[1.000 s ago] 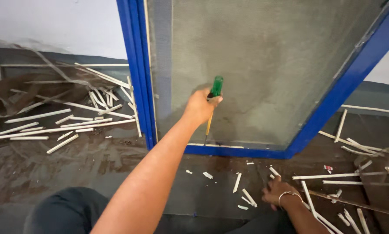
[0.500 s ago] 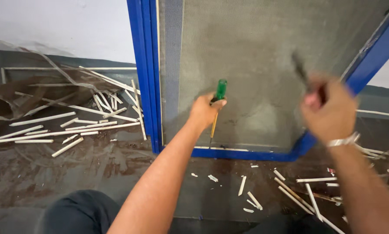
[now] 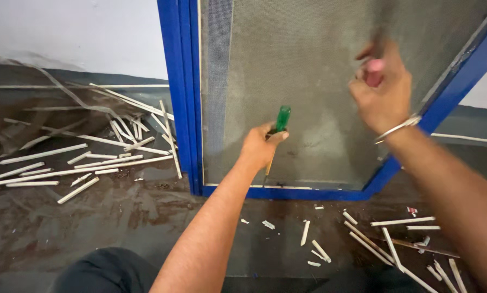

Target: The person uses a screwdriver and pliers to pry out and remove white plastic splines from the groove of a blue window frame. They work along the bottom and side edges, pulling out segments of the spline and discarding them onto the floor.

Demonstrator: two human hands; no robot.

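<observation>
- Clearly, the left hand [image 3: 261, 147] is clenched around a screwdriver with a green handle [image 3: 281, 119]; its shaft points down to the lower edge of the grey mesh screen [image 3: 308, 81].
- The screen sits in a blue frame [image 3: 178, 92] that stands on the floor and leans against the white wall [image 3: 75, 32].
- The right hand [image 3: 383, 92] is raised in front of the upper right part of the mesh. It is closed on a small thing with a pink part [image 3: 375, 66], but the blur hides what this thing is.
- White wooden strips [image 3: 91, 171] lie scattered on the dark floor [image 3: 119, 217] left of the frame, and shorter pieces [image 3: 384, 233] lie below its bottom right corner.
- I judge one risk: if the screwdriver tip slips off the frame's lower edge, it can tear the mesh.
- Another risk: the frame only leans, so a strong push may make it slide on the floor.
</observation>
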